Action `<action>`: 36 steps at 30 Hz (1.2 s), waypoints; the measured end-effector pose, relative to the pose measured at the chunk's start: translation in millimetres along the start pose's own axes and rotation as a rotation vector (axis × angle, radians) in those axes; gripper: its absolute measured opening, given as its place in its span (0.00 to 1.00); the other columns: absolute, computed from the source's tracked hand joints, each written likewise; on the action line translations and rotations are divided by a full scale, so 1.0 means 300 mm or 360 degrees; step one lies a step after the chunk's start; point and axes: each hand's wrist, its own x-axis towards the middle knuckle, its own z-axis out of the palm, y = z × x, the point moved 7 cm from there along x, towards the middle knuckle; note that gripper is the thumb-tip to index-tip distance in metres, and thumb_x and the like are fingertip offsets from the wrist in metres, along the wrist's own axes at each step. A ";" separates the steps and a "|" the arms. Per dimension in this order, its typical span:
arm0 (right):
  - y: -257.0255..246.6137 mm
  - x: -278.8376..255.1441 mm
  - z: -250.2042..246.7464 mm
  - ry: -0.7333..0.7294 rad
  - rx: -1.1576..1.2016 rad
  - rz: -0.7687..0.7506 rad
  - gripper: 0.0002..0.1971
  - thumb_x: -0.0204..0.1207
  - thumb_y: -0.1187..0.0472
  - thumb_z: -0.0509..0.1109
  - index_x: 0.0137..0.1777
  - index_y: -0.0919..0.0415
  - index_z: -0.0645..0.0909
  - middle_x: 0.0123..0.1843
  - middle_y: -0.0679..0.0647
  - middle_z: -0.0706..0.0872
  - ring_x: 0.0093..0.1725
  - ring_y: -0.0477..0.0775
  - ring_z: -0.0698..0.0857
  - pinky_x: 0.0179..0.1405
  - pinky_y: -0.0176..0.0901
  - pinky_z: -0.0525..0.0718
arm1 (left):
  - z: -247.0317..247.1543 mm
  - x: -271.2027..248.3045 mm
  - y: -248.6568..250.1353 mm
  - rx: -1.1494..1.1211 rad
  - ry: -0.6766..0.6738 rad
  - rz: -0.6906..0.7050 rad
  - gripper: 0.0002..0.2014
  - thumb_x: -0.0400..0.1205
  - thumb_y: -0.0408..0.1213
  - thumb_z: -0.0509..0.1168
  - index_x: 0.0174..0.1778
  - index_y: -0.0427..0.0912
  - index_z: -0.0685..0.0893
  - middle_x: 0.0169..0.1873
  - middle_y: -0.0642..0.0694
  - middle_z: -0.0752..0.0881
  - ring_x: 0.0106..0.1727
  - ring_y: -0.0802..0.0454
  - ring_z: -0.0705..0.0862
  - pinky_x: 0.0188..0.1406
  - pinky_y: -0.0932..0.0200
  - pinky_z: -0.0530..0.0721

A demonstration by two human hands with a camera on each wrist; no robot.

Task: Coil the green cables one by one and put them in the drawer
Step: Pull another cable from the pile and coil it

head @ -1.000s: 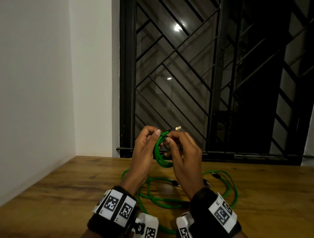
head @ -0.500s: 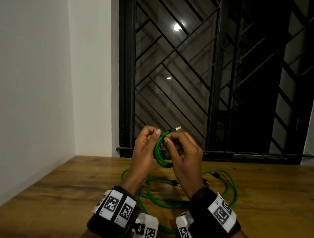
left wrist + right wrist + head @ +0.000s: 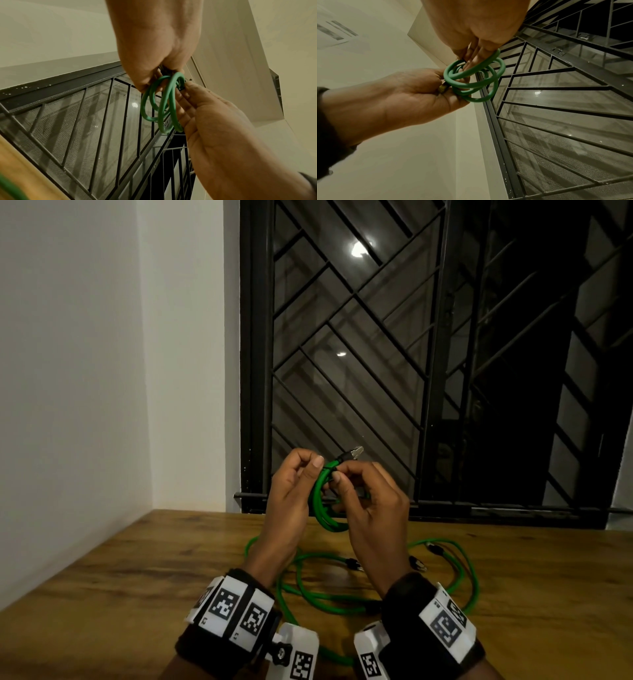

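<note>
To the left of the hands a white wall [image 3: 68, 371] is running along the edge of the wooden desk [image 3: 120, 594], leaving bare desk surface between that wall and the left hand [image 3: 291, 508]. The left hand is curling its fingers and thumb around the top of a small coiled green cable [image 3: 325, 508], holding it up above the desk. The right hand [image 3: 373, 515] is gripping the same coil from the other side, fingers passing through the loops and thumb pinching near the plug [image 3: 354, 454], which is sticking up just above both hands. Below and between the wrists, loose green cables [image 3: 342, 601] are lying in wide loops on the desk, their near parts hidden behind the wrist bands [image 3: 236, 611]. Behind the hands a dark barred window [image 3: 428, 354] is closing off the far desk edge; to the right, open desk is stretching out of frame.

The right wrist view is showing several stacked loops of the coil [image 3: 474, 79] and a connector tip against the left palm [image 3: 419, 97], hidden from the head view. No drawer is showing.
</note>
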 end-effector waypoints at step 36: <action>-0.008 -0.001 0.001 -0.0025 -0.0042 -0.0015 0.02 0.83 0.66 0.72 0.51 0.61 0.86 0.46 0.46 0.86 0.47 0.37 0.85 0.44 0.23 0.79 | 0.008 0.002 0.022 0.0069 -0.0080 0.0085 0.11 0.85 0.42 0.60 0.47 0.37 0.79 0.35 0.46 0.80 0.37 0.53 0.81 0.36 0.65 0.81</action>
